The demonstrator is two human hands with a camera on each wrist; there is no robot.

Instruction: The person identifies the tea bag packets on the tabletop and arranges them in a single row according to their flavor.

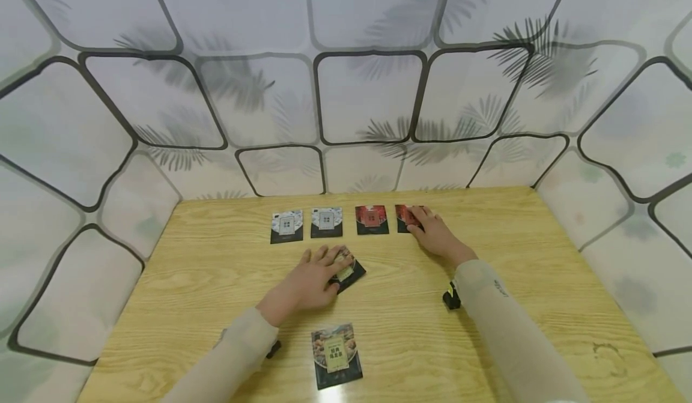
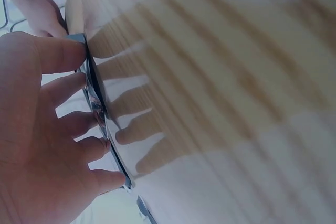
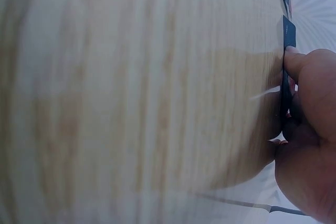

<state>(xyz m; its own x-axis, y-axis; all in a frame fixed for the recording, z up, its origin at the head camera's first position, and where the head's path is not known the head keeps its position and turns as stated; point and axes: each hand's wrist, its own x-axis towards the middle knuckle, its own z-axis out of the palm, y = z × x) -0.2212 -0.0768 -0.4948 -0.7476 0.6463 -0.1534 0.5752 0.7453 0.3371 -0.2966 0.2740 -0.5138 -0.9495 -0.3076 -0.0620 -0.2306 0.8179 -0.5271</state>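
Observation:
In the head view my left hand [image 1: 313, 278] lies with spread, fairly straight fingers on a tilted black packet with a yellow-green label [image 1: 346, 274], partly covering it. The left wrist view shows the thumb and fingertips of that hand [image 2: 50, 124] along the packet's edge, low over the table. Farther back, my right hand [image 1: 437, 233] rests its fingers on the right red-and-black packet [image 1: 402, 219], hiding its right part. From the right wrist, the thumb of this hand [image 3: 310, 124] touches the dark packet edge [image 3: 286, 69].
Left of my right hand lies another red packet [image 1: 372, 220]. Two white-and-black packets [image 1: 286, 226] continue the back row leftward. A second yellow-green-labelled packet [image 1: 336, 356] lies near the front of the wood-grain table [image 1: 216, 271]. Patterned fabric walls [image 1: 373, 96] enclose the back and sides.

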